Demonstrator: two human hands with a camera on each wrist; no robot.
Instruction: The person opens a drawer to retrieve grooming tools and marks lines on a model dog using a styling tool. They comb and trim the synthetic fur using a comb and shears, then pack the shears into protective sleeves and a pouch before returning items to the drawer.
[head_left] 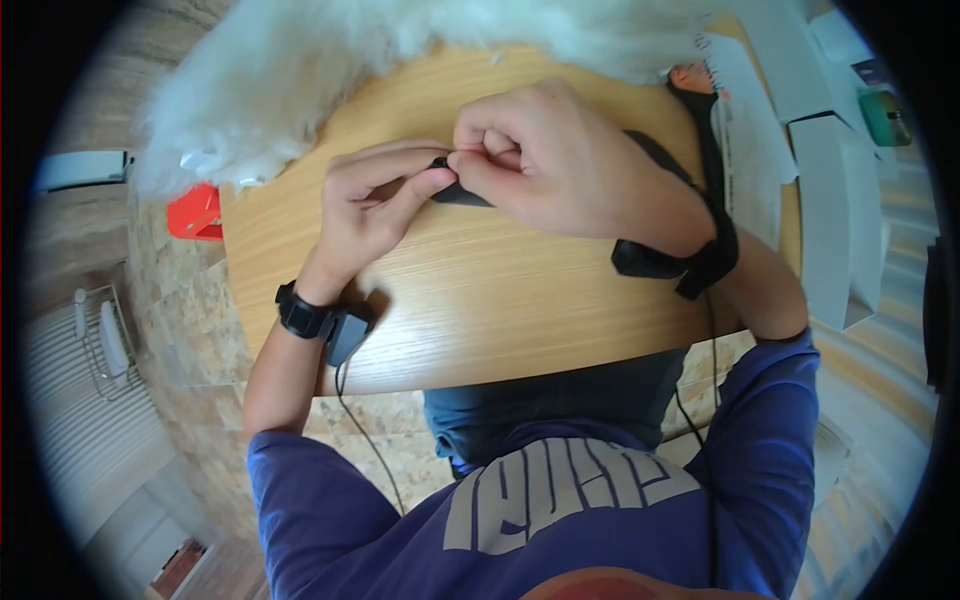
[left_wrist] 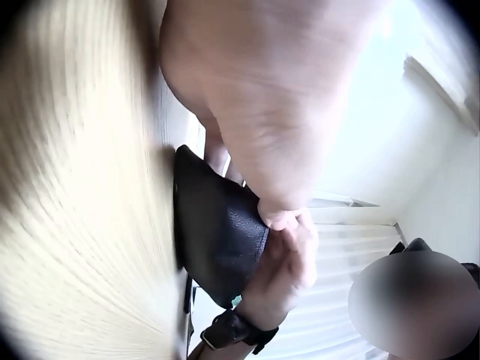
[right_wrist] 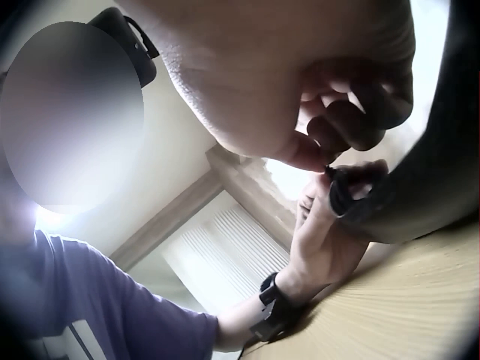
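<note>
A black leather-like item (left_wrist: 217, 229) with a stitched edge rests on the wooden table, its top edge raised between the two hands. In the head view the left hand (head_left: 372, 205) pinches one end of it between thumb and fingers. The right hand (head_left: 560, 165), fingers curled, pinches at the same spot with thumb and forefinger, close to the left thumb. In the right wrist view the right fingertips meet at a small dark tip on the item's edge (right_wrist: 341, 196), and the left hand (right_wrist: 322, 244) holds it from below. Much of the item is hidden under the right forearm.
White fluffy material (head_left: 260, 85) lies along the table's (head_left: 480, 300) far edge. A red object (head_left: 195, 212) is at the left. White boxes (head_left: 835, 210) and papers (head_left: 750, 130) stand at the right, near an orange-and-black item (head_left: 693, 80). Cables hang from both wrist cameras.
</note>
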